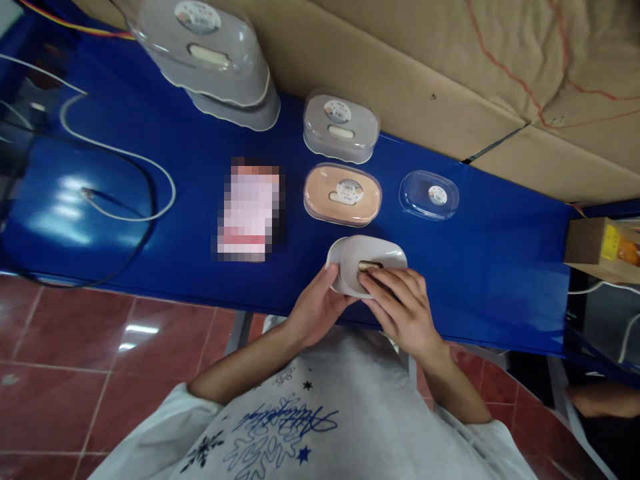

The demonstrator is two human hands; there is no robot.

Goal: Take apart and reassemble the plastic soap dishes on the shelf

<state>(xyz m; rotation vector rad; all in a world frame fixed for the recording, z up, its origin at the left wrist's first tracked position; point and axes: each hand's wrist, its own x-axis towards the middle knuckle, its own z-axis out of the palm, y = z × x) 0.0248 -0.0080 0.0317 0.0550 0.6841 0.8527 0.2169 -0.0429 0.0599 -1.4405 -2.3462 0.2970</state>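
Box (336, 252) in left hand (319, 301), grip half-curled, right hand (404, 301) on lid (381, 249)

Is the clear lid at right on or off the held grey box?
Off: the clear lid lies on the blue table, apart from the held grey box.

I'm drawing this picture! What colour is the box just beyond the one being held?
Peach-orange: the box shows best in the head view.

A glossy blue table (500, 280) carries stacked large grey plastic boxes (215, 77), 1 smaller grey oval box (341, 145), 1 peach oval box (319, 195), 1 clear plastic lid (420, 197), 1 white cable (125, 155) and 1 black cable (154, 212).
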